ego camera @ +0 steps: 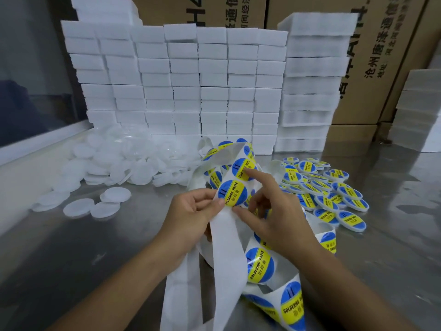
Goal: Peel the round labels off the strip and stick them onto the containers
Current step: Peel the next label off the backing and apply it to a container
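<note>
The strip (229,237) is pinched taut in the left hand (191,216) so the label (232,193) can be lifted by the right hand (274,218), fingers unclenched. Unlabelled containers (114,163) lie at ten o'clock.

table (71,247): brushed metal, your reflections show
strip (229,247): matt white paper
labels (232,193): glossy blue-yellow
containers (78,207): frosted plastic
boxes (372,68): matt cardboard

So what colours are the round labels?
Blue with a yellow band and black text, clearest in the head view.
</note>
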`<control>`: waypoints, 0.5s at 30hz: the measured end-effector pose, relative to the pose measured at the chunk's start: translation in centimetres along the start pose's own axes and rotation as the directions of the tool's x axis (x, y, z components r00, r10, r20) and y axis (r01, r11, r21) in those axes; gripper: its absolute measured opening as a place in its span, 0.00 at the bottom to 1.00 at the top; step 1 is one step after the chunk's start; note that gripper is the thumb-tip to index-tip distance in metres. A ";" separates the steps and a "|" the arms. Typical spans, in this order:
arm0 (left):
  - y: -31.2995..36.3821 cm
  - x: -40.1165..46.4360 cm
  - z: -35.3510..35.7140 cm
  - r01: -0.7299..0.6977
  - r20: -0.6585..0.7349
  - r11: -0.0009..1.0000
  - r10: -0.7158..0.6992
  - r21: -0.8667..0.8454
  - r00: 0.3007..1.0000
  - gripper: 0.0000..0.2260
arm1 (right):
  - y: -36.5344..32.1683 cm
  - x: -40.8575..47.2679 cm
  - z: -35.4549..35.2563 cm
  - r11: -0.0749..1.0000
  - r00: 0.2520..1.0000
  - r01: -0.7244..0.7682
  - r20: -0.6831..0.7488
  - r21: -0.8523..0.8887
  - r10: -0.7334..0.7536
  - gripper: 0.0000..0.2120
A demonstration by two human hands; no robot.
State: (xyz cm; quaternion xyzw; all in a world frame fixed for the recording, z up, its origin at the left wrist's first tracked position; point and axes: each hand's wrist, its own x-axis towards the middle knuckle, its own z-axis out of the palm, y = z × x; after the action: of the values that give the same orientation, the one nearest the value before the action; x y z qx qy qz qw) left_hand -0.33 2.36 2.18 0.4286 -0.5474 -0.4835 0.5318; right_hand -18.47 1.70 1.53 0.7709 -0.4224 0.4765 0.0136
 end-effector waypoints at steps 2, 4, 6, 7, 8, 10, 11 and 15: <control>0.0 0.0 0.0 0.015 -0.040 0.999 -0.016 -0.030 0.999 0.04 | -0.3 0.0 0.1 0.992 0.995 0.073 -0.065 -0.107 -0.081 0.22; 0.2 0.0 -0.1 0.022 -0.081 0.998 -0.027 -0.062 0.996 0.04 | -0.6 0.0 0.4 0.969 0.974 0.171 -0.121 -0.178 -0.194 0.13; 0.3 0.0 -0.1 0.019 -0.109 0.998 -0.027 -0.067 0.994 0.05 | -0.8 -0.2 0.8 0.944 0.948 0.242 -0.150 -0.224 -0.279 0.07; 0.3 -0.1 -0.1 0.019 -0.111 0.998 -0.026 -0.064 0.993 0.06 | -0.8 -0.2 1.0 0.934 0.940 0.264 -0.152 -0.241 -0.305 0.06; 0.3 -0.1 0.0 0.022 -0.106 0.998 -0.028 -0.060 0.994 0.07 | -0.9 -0.2 1.2 0.925 0.935 0.279 -0.148 -0.258 -0.323 0.05; 0.4 -0.2 0.1 0.032 -0.061 0.998 -0.036 -0.058 0.997 0.07 | -0.9 -0.3 1.4 0.907 0.928 0.302 -0.126 -0.295 -0.350 0.05; 0.5 -0.2 0.1 0.041 -0.024 0.997 -0.042 -0.062 0.999 0.07 | -0.9 -0.3 1.5 0.899 0.927 0.309 -0.115 -0.311 -0.358 0.05; 0.8 -0.3 -0.2 0.056 0.106 0.996 -0.048 -0.074 0.993 0.06 | -0.7 -0.4 1.6 0.901 0.931 0.285 -0.127 -0.327 -0.341 0.06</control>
State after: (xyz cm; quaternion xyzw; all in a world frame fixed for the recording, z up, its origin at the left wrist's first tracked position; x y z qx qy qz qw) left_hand -0.07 2.80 2.89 0.3964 -0.5439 -0.5396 0.5059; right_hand -16.88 1.70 0.63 0.7709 -0.3576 0.4657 0.2469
